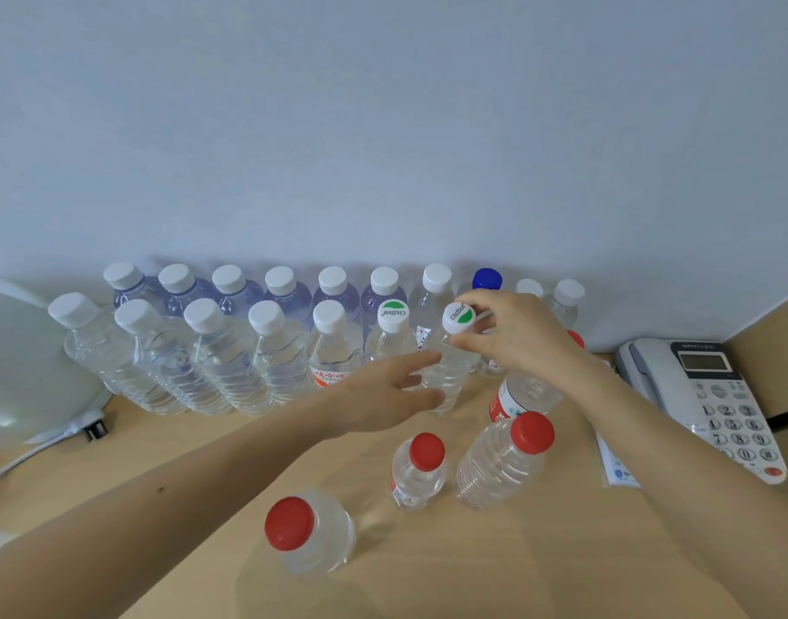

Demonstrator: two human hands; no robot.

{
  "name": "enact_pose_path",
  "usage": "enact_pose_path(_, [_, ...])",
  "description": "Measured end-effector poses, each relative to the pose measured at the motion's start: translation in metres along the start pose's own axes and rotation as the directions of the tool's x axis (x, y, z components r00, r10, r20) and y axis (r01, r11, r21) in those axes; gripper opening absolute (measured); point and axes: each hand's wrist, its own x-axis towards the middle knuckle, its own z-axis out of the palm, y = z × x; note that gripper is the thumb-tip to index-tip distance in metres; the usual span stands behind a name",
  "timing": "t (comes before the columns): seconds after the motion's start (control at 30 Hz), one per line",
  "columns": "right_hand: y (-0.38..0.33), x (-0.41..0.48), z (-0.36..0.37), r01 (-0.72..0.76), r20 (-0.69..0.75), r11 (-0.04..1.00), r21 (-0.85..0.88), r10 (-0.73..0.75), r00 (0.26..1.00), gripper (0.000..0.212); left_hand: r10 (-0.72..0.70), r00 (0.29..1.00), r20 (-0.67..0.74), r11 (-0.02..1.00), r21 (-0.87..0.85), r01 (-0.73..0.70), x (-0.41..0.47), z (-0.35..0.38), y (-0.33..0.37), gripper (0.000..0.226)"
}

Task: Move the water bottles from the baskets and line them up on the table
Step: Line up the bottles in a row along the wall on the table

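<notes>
Several clear water bottles stand in two rows along the wall on the wooden table (195, 462). At the right end of the front row stands a bottle with a green-and-white Cestbon cap (450, 364). My right hand (512, 332) pinches its cap from above. My left hand (383, 390) reaches to its lower body, with the thumb and fingers on either side, touching it. A second Cestbon bottle (392, 328) stands just to its left. Three red-capped bottles (421, 469) (501, 457) (309, 531) stand loose nearer to me. No basket is in view.
A blue-capped bottle (486, 279) and others stand behind my right hand. A bottle with a red label (521, 395) sits under my right wrist. A grey desk phone (713, 395) is at the right. A white appliance (21, 364) with a cable fills the left.
</notes>
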Motion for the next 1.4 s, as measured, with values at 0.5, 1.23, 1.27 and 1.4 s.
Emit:
enact_pose_path(0.5, [-0.069,-0.063,0.008,0.308,0.086,0.951,0.043,-0.310,0.947,0.034,0.156,0.906,-0.393,0.987,0.094,-0.129,-0.117,-0.014,-0.012,0.033])
enact_pose_path(1.23, [-0.312,-0.101,0.203,0.507,0.224,0.850,0.143,-0.527,0.820,0.043,-0.343,0.558,-0.756,0.930,-0.355,0.091,-0.319,-0.045,-0.276,0.034])
enact_pose_path(1.27, [-0.316,-0.099,0.210,0.495,0.216,0.858,0.134,-0.513,0.831,0.044,-0.338,0.580,-0.741,0.932,-0.348,0.098,-0.316,-0.048,-0.283,0.043])
enact_pose_path(1.4, [-0.326,-0.094,0.233,0.448,0.192,0.888,0.103,-0.460,0.867,0.047,-0.270,0.670,-0.692,0.948,-0.313,0.058,-0.296,-0.058,-0.292,0.066])
